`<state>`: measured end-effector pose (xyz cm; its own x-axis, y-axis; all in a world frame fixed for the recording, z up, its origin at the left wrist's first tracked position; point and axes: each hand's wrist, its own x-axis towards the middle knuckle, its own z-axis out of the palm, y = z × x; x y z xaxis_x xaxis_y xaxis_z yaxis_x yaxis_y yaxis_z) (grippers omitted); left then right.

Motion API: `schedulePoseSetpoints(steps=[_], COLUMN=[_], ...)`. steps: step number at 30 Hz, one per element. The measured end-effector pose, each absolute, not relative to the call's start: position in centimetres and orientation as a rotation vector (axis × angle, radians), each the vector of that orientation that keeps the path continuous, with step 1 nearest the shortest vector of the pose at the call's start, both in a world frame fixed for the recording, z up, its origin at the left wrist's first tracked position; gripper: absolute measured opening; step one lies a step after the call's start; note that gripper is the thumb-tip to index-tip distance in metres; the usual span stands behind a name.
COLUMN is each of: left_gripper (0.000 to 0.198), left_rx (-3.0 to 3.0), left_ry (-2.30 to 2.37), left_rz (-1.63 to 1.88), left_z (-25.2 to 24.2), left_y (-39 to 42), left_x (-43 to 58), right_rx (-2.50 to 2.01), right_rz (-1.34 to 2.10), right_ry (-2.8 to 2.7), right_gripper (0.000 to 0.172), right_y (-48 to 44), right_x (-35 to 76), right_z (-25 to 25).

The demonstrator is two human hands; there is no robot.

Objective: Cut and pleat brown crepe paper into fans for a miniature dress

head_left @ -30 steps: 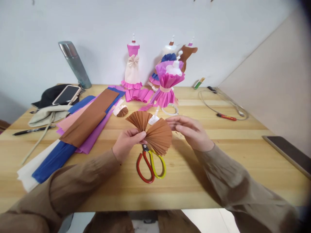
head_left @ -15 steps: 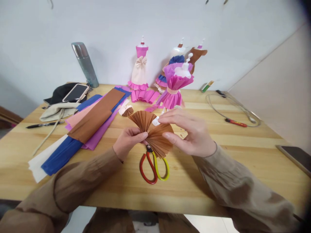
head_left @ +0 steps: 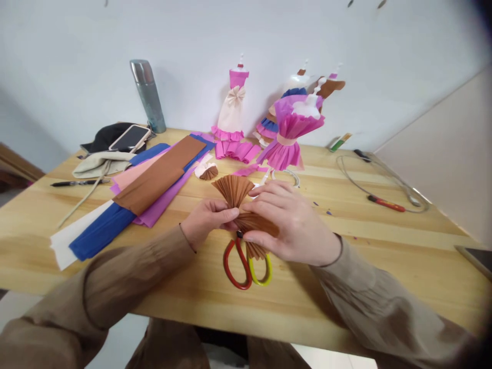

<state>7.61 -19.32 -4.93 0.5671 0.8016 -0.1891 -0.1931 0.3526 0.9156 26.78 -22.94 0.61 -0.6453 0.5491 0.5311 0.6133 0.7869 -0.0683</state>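
Observation:
A brown pleated paper fan (head_left: 231,190) is spread between my hands above the table. My left hand (head_left: 209,217) pinches it at its gathered middle. Around its right part curl the thumb and fingers of my right hand (head_left: 295,223), bunching the pleats. Below the fan lie scissors (head_left: 237,266) with one red and one yellow handle; their blades are hidden. Just beyond the fan stands a small dress form (head_left: 306,106) in a pink and purple crepe paper dress (head_left: 289,130). A small white and brown paper piece (head_left: 207,170) lies behind my left hand.
Crepe paper strips (head_left: 157,179) are piled at left, beside a pen (head_left: 79,183), a phone (head_left: 130,138) and a flask (head_left: 148,97). Other dressed forms (head_left: 232,107) stand along the wall. A cable with a red handle (head_left: 386,203) lies at right, another phone (head_left: 476,261) at the right edge.
My right hand has moved left and closed on the fan's right part, squeezing its pleats narrower. My left hand keeps its pinch. The whole view has shifted slightly.

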Motion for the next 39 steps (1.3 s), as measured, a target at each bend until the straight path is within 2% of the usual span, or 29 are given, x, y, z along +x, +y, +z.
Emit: schedulePoseSetpoints(steps=[17,21,27,33,39], left_gripper=[0.024,0.025,0.030,0.035,0.032], left_rx=[0.773,0.766,0.788,0.783,0.787], left_ry=[0.777,0.768,0.763,0.784,0.816], left_rz=[0.835,0.839,0.810,0.799,0.828], left_z=[-4.9,-5.1,-5.5,-5.6,-5.8], left_y=[-20.3,-20.4,-20.1,-20.1,-20.3], left_x=[8.0,8.1,8.1,8.1,8.2], right_rx=[-1.199,-1.173,-1.168,-1.149,-1.129], right_rz=[-0.237,-0.252,-0.270,-0.387,-0.528], right_ry=[-2.429,-2.386,-2.374,-2.378,-2.370], right_gripper=[0.020,0.010,0.009,0.016,0.018], right_y=[-24.2,-24.0,-23.5,-23.3,-23.4], right_x=[24.1,24.0,24.0,24.1,23.9], right_z=[-1.2,-1.6,-2.0,-2.1,-2.5])
